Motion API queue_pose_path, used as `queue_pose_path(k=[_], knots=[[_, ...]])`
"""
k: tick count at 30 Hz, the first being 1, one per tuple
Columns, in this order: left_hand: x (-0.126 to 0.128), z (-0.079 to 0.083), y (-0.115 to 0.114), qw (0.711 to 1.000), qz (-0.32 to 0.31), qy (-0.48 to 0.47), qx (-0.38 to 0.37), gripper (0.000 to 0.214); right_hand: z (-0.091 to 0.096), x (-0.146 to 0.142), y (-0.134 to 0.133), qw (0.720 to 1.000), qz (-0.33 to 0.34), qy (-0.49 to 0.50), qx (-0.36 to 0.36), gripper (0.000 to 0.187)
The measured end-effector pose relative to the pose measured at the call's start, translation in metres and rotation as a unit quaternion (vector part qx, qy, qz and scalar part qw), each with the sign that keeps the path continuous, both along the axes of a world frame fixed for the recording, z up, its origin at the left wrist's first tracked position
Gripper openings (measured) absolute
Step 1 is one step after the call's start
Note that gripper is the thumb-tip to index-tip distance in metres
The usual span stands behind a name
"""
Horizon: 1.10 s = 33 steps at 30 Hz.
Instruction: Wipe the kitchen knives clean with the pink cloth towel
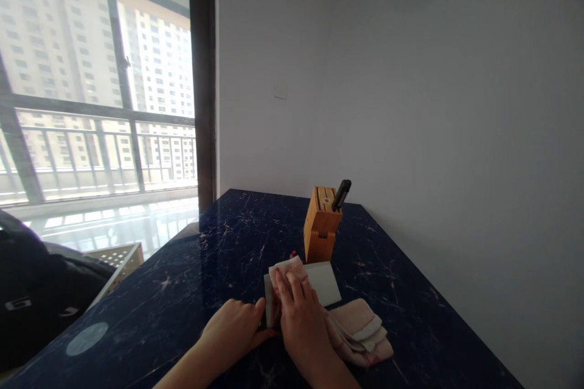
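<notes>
My left hand (235, 325) is closed at the near end of a knife (268, 299), whose broad grey blade stands on edge; the handle is hidden in the fist. Pressed against the blade from the right is a pink and white cloth (287, 266), with the fingers of my right hand (298, 310) over it. Just behind, a pale flat rectangular piece (325, 282) lies on the table. A second folded pink and white towel (358, 328) rests to the right of my right wrist.
A wooden knife block (319, 225) with one black-handled knife (342, 194) stands behind my hands on the dark blue marbled table (219, 249). A small red thing (292, 254) shows past the cloth. A round pale disc (86, 338) lies at left, near a black bag (36, 298).
</notes>
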<state>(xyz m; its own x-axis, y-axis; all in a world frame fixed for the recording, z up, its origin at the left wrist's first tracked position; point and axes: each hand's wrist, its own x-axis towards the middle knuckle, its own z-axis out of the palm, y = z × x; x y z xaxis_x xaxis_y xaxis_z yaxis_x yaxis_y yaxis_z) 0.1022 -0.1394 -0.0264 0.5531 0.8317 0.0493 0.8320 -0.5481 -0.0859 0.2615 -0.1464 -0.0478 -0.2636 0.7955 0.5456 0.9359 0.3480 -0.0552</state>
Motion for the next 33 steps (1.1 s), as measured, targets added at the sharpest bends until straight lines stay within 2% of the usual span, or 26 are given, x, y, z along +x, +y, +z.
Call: queue_pose_path(k=[4, 10, 16, 18, 23, 25, 29, 31, 33], knots=[[-0.0009, -0.0008, 0.0006, 1.0, -0.012, 0.004, 0.008, 0.044, 0.0, -0.0036, -0.0034, 0.999, 0.047, -0.005, -0.012, 0.065], [-0.0002, 0.0002, 0.0006, 1.0, 0.004, 0.003, 0.003, 0.048, -0.0011, 0.0013, 0.003, 1.0, -0.028, -0.011, 0.005, 0.062], [-0.0004, -0.0011, 0.0025, 1.0, 0.0, -0.005, -0.011, 0.047, 0.0015, -0.0033, -0.0041, 0.998, 0.056, -0.006, -0.02, 0.061], [-0.0007, -0.0012, 0.0024, 1.0, 0.001, -0.006, -0.009, 0.048, 0.0013, -0.0036, -0.0034, 0.999, 0.046, -0.004, -0.024, 0.06], [-0.0004, -0.0005, 0.0014, 1.0, 0.01, -0.004, -0.006, 0.051, -0.0009, 0.0012, 0.0032, 0.999, -0.034, -0.003, -0.011, 0.06], [-0.0001, -0.0007, 0.0016, 1.0, 0.008, -0.002, -0.004, 0.049, -0.0015, 0.0013, 0.0027, 1.0, -0.023, -0.003, -0.007, 0.061], [-0.0002, -0.0015, 0.0025, 1.0, -0.005, -0.004, -0.002, 0.045, -0.0023, -0.0026, -0.0012, 0.999, 0.046, -0.006, -0.018, 0.064], [-0.0005, -0.0015, 0.0027, 1.0, -0.004, -0.007, -0.006, 0.046, -0.0028, -0.0037, -0.0008, 0.999, 0.046, -0.006, -0.02, 0.063], [-0.0007, -0.0012, 0.0025, 1.0, 0.004, -0.009, -0.01, 0.048, -0.0035, -0.0027, 0.0017, 1.0, 0.017, -0.003, -0.013, 0.059]])
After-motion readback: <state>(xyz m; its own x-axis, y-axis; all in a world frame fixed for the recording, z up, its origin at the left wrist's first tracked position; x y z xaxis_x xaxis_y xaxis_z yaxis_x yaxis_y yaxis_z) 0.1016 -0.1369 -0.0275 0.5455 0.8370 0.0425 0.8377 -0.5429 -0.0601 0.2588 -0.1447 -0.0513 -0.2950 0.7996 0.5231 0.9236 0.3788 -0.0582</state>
